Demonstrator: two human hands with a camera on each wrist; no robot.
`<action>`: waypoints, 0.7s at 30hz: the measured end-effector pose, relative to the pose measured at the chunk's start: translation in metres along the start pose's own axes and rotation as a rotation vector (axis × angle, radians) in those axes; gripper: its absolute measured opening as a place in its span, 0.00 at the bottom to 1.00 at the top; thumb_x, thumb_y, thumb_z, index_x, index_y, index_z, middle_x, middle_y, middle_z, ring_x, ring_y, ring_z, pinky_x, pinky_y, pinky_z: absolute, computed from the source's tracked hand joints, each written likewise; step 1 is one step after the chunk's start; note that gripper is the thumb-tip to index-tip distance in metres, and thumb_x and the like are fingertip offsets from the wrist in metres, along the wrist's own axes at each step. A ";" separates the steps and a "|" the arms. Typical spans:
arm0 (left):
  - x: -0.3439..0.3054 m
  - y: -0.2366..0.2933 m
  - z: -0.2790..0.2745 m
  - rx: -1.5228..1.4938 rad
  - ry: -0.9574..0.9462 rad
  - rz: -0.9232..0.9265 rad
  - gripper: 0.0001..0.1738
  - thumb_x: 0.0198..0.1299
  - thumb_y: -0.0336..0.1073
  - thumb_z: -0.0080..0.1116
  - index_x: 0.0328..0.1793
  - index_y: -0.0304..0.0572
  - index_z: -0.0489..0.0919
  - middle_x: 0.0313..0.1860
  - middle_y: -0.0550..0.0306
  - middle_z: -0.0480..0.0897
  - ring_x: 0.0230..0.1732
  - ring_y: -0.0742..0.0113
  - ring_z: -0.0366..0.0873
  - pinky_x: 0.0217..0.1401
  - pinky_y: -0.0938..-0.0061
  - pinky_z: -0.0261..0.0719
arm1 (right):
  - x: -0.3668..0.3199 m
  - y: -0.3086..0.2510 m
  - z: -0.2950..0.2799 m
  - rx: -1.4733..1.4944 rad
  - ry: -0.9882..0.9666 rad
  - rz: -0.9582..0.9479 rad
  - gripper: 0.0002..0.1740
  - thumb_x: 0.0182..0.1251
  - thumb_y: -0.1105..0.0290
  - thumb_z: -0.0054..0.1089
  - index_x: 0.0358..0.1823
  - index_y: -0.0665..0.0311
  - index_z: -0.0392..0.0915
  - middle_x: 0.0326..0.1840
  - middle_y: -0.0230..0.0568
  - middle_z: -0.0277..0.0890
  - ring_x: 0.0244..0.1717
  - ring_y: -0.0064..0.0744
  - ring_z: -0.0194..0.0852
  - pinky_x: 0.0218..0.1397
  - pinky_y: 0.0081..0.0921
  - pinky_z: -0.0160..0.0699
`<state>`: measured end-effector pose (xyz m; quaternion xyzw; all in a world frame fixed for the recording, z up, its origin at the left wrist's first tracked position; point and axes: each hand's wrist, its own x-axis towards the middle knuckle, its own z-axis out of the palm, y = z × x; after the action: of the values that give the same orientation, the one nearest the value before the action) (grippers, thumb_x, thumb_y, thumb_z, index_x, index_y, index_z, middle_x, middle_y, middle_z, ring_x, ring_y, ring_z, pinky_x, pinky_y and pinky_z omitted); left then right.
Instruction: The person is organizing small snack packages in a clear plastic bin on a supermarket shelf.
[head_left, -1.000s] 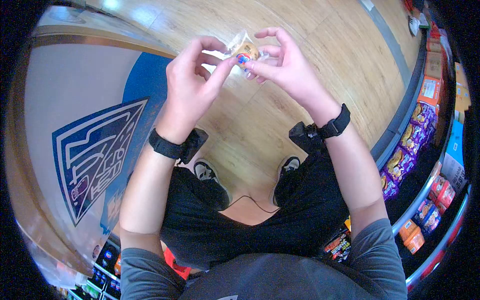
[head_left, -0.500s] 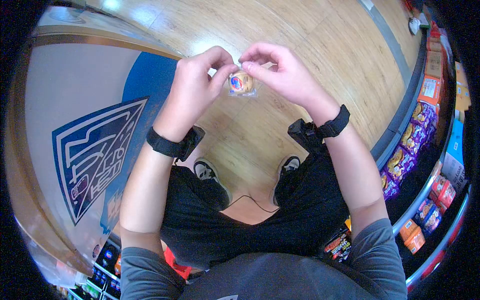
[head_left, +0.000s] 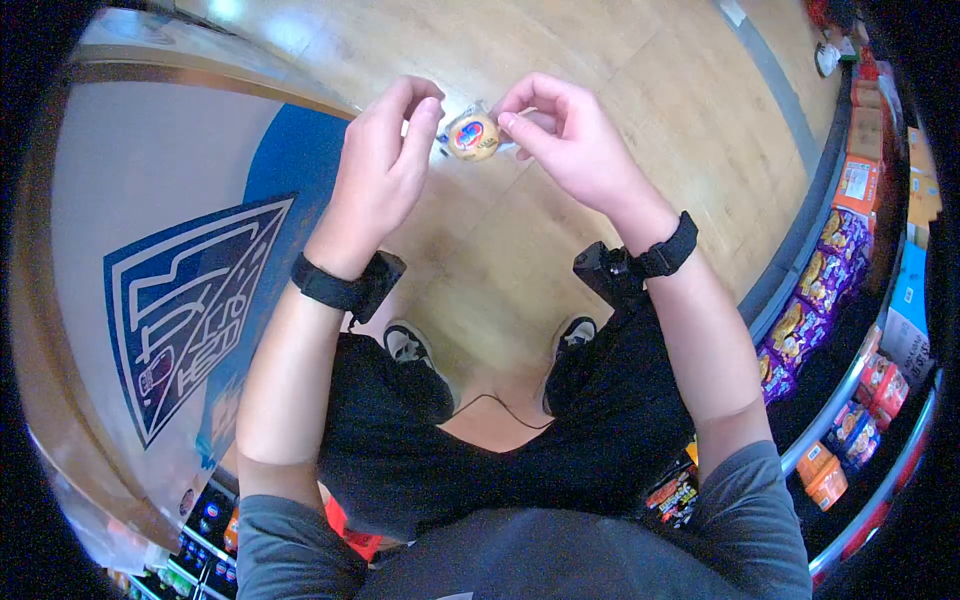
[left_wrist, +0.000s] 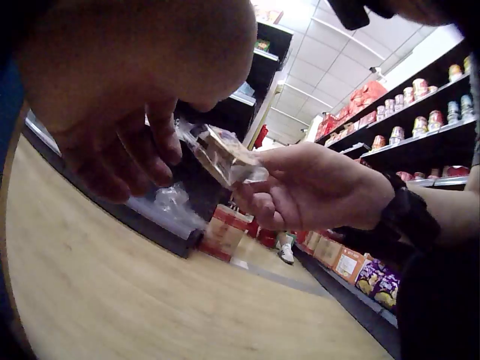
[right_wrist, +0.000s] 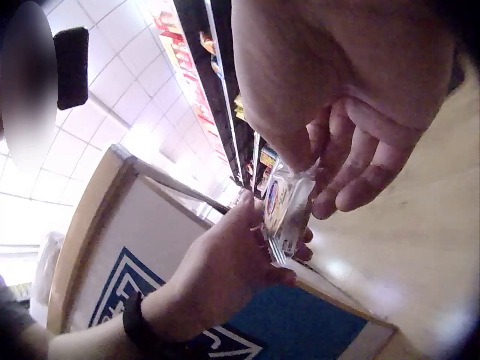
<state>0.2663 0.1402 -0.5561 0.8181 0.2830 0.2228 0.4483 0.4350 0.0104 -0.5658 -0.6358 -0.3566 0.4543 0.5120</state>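
Note:
A small round snack cake (head_left: 473, 136) in a clear plastic wrapper, a red-and-blue logo on its face, is held up in front of me above the floor. My right hand (head_left: 572, 138) pinches the wrapper's right end between thumb and fingers. In the right wrist view the wrapped cake (right_wrist: 283, 206) shows its crimped clear end pointing down. To its left, my left hand (head_left: 385, 150) has its thumb and fingers relaxed and apart from the packet. The left wrist view shows the packet (left_wrist: 225, 156) edge-on, between the two hands.
On the left stands a white-and-blue panel (head_left: 190, 300) with a wooden rim. Along the right runs a shelf with purple snack bags (head_left: 810, 290) and orange boxes (head_left: 860, 180). Wooden flooring (head_left: 620, 80) lies beneath, and my shoes (head_left: 405, 343) are below the hands.
Both hands held the packet earlier; it dipped and turned, then rose again with its round face toward me. The left hand has let go and moved slightly left.

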 end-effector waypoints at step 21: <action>0.001 0.001 0.002 -0.363 -0.196 -0.133 0.11 0.76 0.38 0.55 0.40 0.41 0.79 0.29 0.66 0.80 0.30 0.81 0.75 0.32 0.82 0.72 | -0.001 -0.003 -0.018 0.071 -0.017 -0.008 0.09 0.78 0.63 0.57 0.42 0.61 0.77 0.35 0.29 0.81 0.34 0.21 0.83 0.34 0.21 0.76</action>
<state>0.2681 0.1393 -0.5562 0.7213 0.2466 0.1597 0.6273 0.4515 0.0045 -0.5614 -0.6121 -0.3470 0.4699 0.5331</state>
